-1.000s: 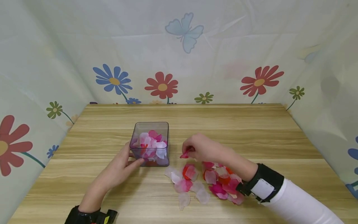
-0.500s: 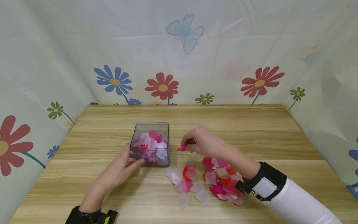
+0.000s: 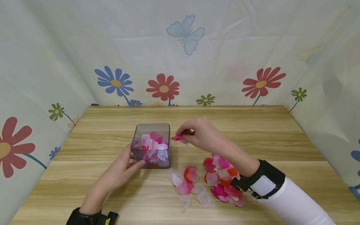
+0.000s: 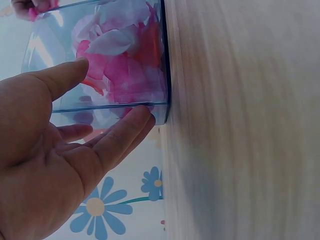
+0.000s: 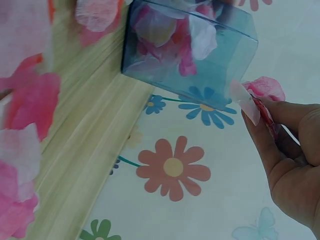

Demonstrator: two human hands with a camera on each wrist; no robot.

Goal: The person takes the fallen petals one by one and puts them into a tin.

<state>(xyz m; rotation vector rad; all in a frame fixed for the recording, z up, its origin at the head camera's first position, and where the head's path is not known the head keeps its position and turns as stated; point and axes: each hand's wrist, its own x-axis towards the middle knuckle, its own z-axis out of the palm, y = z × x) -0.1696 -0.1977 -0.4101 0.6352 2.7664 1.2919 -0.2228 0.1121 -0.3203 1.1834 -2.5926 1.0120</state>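
Observation:
A clear grey plastic box [image 3: 150,127], open at the top, stands on the table with pink, white and red artificial petals [image 3: 153,145] inside. At its near left corner rests my left hand [image 3: 119,172], thumb against the front face and fingers along the left side. In the left wrist view the thumb [image 4: 65,77] and fingers lie fairly straight against the plastic, the palm off it. My right hand [image 3: 203,134] pinches a few petals [image 3: 177,137] between thumb and fingertips, just right of the box at rim height. The right wrist view shows pink and whitish petals [image 5: 265,90] there.
Right of centre lies a pile of pink, red and pale petals [image 3: 223,181]. Several scattered petals [image 3: 188,187] lie between it and the box. A wood-grain table [image 3: 239,125] meets a flowered curtain [image 3: 219,62] at the back and sides.
My right hand has risen and moved left toward the box with the pinched petals. The left hand and the box have kept their places.

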